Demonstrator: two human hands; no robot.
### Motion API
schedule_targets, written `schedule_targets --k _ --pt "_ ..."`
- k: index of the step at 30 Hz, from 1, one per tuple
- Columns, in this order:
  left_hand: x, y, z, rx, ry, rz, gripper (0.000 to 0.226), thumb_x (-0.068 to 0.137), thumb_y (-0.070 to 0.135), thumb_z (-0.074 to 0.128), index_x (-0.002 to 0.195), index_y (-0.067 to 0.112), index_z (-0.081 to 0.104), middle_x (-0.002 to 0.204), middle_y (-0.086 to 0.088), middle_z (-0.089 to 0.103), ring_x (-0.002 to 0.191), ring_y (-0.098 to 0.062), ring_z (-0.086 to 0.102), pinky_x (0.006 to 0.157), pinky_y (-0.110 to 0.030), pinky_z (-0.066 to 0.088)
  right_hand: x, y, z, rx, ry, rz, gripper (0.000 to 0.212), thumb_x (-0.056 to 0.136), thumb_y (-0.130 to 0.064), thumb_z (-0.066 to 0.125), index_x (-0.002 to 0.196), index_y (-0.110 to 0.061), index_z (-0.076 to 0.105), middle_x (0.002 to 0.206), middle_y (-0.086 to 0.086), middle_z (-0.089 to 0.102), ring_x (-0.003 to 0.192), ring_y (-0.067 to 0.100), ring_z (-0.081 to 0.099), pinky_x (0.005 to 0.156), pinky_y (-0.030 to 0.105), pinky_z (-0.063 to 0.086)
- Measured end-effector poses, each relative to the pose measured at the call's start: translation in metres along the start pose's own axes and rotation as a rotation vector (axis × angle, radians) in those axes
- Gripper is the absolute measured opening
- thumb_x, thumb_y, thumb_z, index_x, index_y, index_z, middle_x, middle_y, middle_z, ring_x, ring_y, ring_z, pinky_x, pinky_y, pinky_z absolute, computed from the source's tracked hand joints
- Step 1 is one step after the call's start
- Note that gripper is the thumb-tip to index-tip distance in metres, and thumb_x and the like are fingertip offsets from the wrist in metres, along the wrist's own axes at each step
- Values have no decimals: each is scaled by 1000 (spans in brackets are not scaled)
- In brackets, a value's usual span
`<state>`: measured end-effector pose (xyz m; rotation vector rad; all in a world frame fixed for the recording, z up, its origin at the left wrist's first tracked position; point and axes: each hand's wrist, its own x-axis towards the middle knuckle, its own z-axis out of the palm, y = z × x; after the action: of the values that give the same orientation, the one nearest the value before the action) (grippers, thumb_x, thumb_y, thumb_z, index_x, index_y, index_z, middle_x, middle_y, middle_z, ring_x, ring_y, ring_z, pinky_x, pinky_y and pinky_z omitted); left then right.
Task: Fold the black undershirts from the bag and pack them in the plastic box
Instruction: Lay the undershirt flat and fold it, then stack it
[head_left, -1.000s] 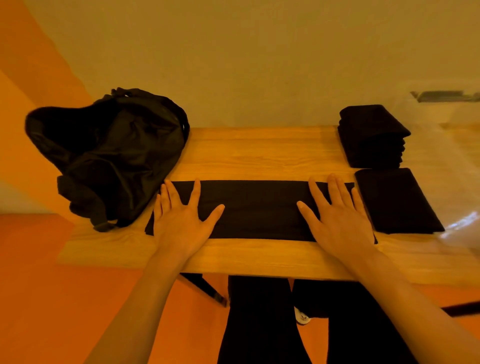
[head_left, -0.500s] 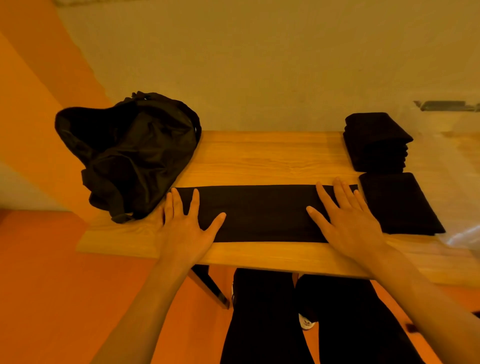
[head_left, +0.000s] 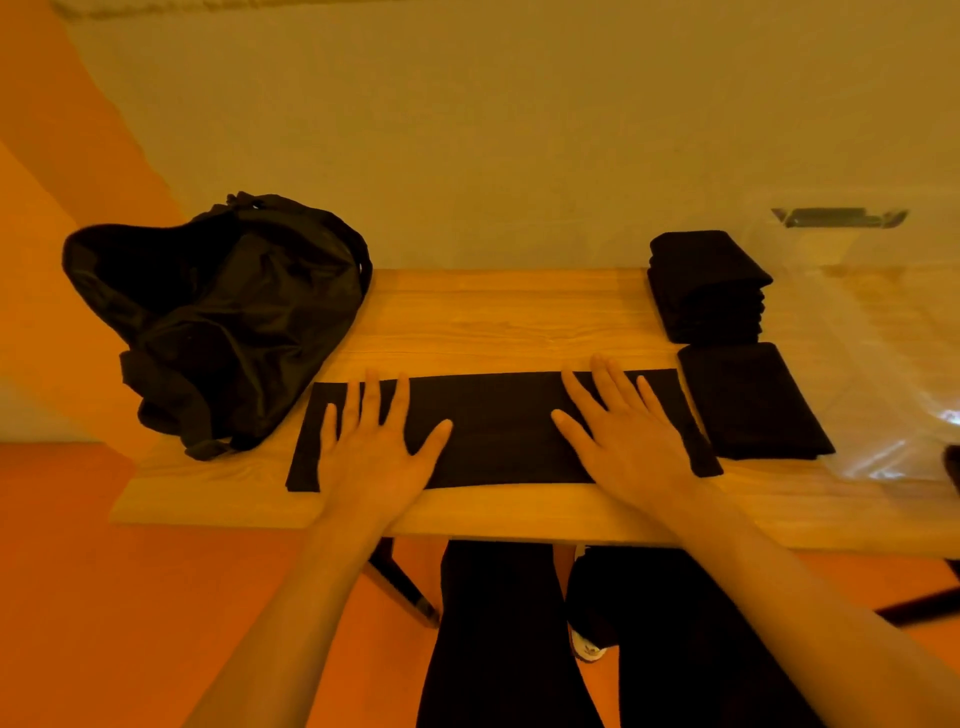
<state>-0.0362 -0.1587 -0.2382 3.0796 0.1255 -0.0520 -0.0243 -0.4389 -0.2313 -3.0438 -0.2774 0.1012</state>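
A black undershirt (head_left: 498, 428), folded into a long narrow strip, lies across the wooden table (head_left: 498, 317) near its front edge. My left hand (head_left: 376, 452) presses flat on the strip's left part with fingers spread. My right hand (head_left: 626, 441) presses flat on its right part. A black bag (head_left: 223, 317) slumps on the table's left end. Inside the clear plastic box (head_left: 872, 332) on the right sit a stack of folded black undershirts (head_left: 709, 286) and one folded undershirt (head_left: 750, 400) in front of it.
A pale wall rises right behind the table. The floor is orange. My legs in black trousers (head_left: 519, 639) show under the table's front edge, beside a dark table leg (head_left: 400, 587). Bare wood lies between the bag and the box.
Both hands have slid a little inward along the strip, staying flat on it. The view has shifted slightly; the undershirt, bag and box stay put.
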Motion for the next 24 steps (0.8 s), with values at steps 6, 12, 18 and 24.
schedule_targets --k 6,12,18,24 --pt "2 -27 -2 -30 0 -61 95 83 86 1 161 34 -4 169 -8 -13 154 -20 -18 127 -42 -5 -3 25 -1 -14 18 84 76 90 -71 -13 157 -36 -9 169 4 -7 154 18 -14 122 38 -9" --pt "-3 -7 -10 -9 80 -50 105 79 88 -11 163 27 4 168 -19 -6 155 -28 -14 127 -42 -5 -5 3 -13 -25 35 146 80 90 -70 -11 160 -31 -4 168 16 -5 154 30 -12 125 44 -7" --pt "-1 33 -18 -79 67 92 87 89 79 -6 162 33 1 169 -10 -11 155 -21 -17 127 -41 -6 8 -42 -6 48 56 -1 81 90 -72 -13 160 -33 -6 168 12 -10 154 27 -15 125 45 -8" --pt "8 -32 -10 -136 -18 -13 87 89 76 4 163 28 5 169 -11 -13 155 -20 -17 127 -38 -5 10 14 -3 70 23 179 86 84 -70 -13 160 -32 -3 169 12 -2 155 25 -9 126 44 -4"
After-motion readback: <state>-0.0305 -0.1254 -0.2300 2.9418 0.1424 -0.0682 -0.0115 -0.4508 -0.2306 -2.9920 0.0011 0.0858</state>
